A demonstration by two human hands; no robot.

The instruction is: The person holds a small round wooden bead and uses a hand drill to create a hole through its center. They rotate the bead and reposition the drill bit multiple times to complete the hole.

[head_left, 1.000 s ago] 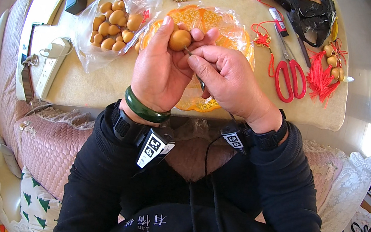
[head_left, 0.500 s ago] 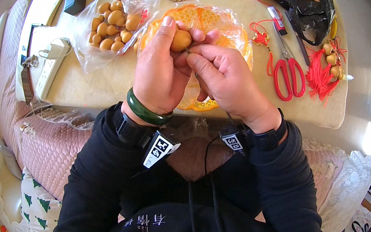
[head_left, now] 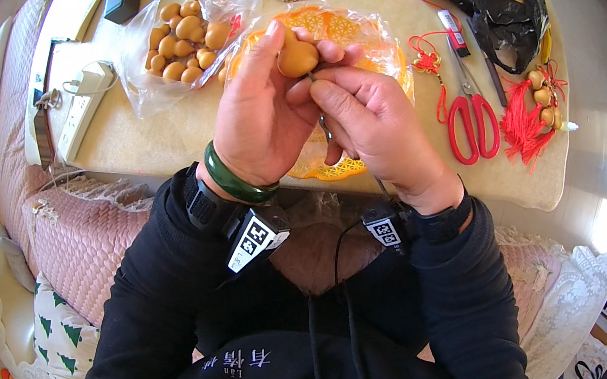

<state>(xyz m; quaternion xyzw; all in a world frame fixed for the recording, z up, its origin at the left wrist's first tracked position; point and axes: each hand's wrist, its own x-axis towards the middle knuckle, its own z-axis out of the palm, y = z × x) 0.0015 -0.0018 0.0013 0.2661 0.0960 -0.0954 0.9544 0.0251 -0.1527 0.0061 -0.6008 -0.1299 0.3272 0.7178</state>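
A small tan gourd (head_left: 296,58) sits between the thumb and fingers of my left hand (head_left: 262,113), which wears a green bangle (head_left: 236,178). My right hand (head_left: 377,117) pinches a thin dark metal tool (head_left: 323,122); its tip meets the gourd's lower right side, and my fingers hide most of it, so its exact kind does not show. Both hands are over an orange patterned mat (head_left: 332,166) under clear plastic. Left of them lies a clear plastic bag (head_left: 136,79) holding several similar gourds (head_left: 190,29).
Red-handled scissors (head_left: 474,130) lie on the right, beside a red knotted cord (head_left: 426,63), a red-and-white box cutter (head_left: 454,35) and gourds with red tassels (head_left: 530,124). A black plastic bag (head_left: 511,27) is at the back right. A white power strip (head_left: 83,110) stands at the left edge.
The gourd has turned and tilted in my left hand, so more of its body and narrower end shows. My right hand has shifted slightly, and the metal tool has come into sight below its fingers.
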